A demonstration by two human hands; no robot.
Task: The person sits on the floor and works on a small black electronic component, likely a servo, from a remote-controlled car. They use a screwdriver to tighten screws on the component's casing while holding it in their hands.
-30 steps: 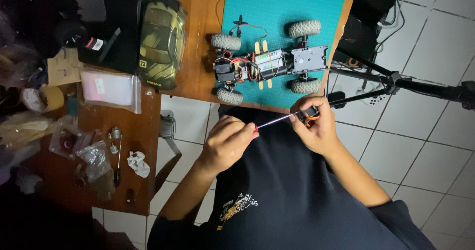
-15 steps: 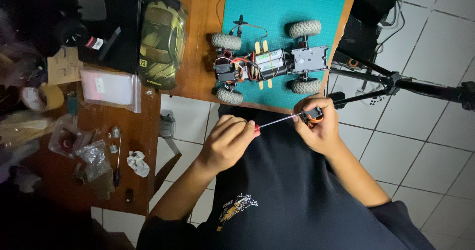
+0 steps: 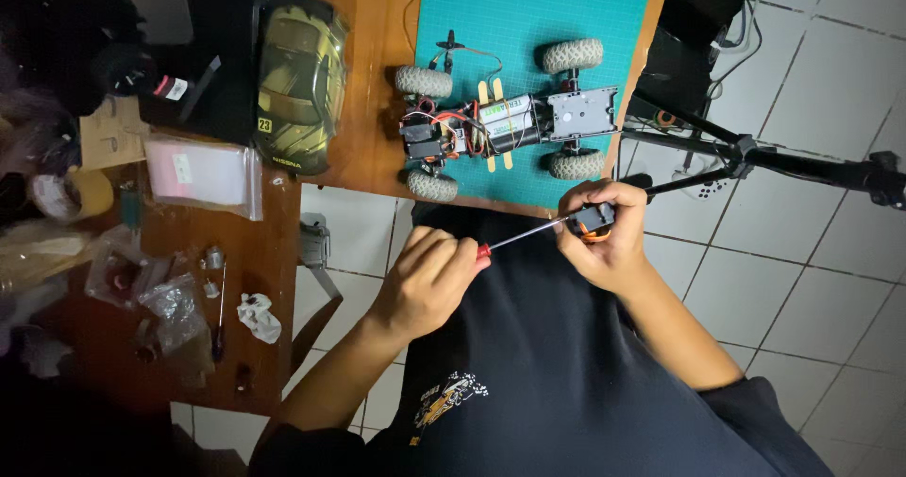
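Note:
My left hand [image 3: 429,279] is closed around the red handle of a thin screwdriver [image 3: 524,234]. The shaft runs up and right into a small black and orange part [image 3: 593,222] that my right hand [image 3: 604,241] grips over my lap. Both hands hover just in front of the table edge. Beyond them, a model car chassis [image 3: 505,123] with several knobbly tyres, wires and a battery pack rests on a teal cutting mat [image 3: 528,15].
An olive car body shell [image 3: 300,81] lies on the wooden table [image 3: 373,81] left of the mat. A lower side table [image 3: 274,279] holds plastic bags, small metal parts and a tool. A black tripod [image 3: 755,151] stands at right over white floor tiles.
Both hands stay on the screwdriver and the small part; they have shifted only slightly, with the left hand's grip turning a little on the handle.

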